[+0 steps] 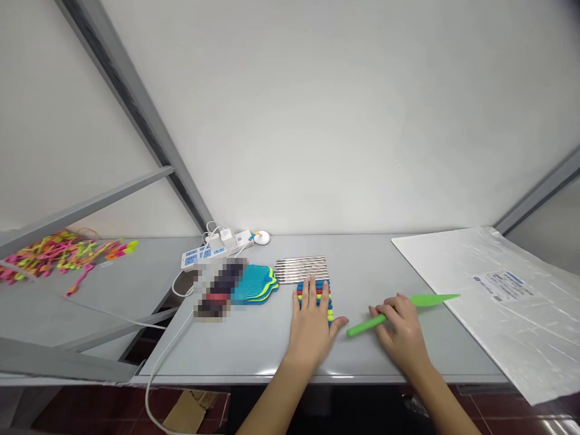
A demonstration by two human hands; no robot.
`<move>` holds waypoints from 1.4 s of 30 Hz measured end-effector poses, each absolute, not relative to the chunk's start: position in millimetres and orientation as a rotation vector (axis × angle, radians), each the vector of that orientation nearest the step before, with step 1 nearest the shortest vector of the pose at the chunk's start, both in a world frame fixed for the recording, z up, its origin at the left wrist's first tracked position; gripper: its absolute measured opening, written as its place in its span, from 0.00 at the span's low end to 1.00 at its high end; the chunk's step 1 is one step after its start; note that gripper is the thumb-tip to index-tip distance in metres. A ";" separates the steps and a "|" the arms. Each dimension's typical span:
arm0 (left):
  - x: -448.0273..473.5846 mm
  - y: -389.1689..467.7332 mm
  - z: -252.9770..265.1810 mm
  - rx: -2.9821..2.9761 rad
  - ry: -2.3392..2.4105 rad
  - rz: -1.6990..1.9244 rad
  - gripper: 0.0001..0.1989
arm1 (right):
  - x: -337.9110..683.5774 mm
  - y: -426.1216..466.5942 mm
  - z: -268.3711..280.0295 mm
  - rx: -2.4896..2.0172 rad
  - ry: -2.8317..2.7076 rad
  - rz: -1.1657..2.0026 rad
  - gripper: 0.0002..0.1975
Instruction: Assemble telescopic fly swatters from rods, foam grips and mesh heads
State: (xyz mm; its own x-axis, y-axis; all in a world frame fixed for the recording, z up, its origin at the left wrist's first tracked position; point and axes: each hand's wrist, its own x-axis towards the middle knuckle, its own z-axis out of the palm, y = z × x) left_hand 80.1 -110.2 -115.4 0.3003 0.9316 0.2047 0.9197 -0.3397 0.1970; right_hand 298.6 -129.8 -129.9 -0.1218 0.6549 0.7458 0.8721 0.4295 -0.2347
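Note:
My left hand [312,323] lies flat with its fingers stretched over a row of blue, red and yellow-green handles [330,297], partly covering them. Thin silver metal rods [301,267] lie in a row just beyond these. To their left is a stack of flat mesh paddle heads [254,283], teal on top with yellow-green edges below. On the right side, my right hand [401,329] is closed around a green stick with a leaf-shaped blade [432,299]. Its round end points toward my left hand, and the blade tip reaches the white package's edge.
A large white plastic package [507,296] with a label covers the right of the grey table [362,266]. At the back left stand a power strip [203,255] with plugs and cables. A pixelated patch hides something beside the paddles. Colourful strings [58,257] lie far left.

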 end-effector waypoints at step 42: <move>83.9 -50.8 -117.0 2.339 1.823 0.322 0.43 | 261.9 29.6 9.1 -1.676 -1.779 0.604 0.28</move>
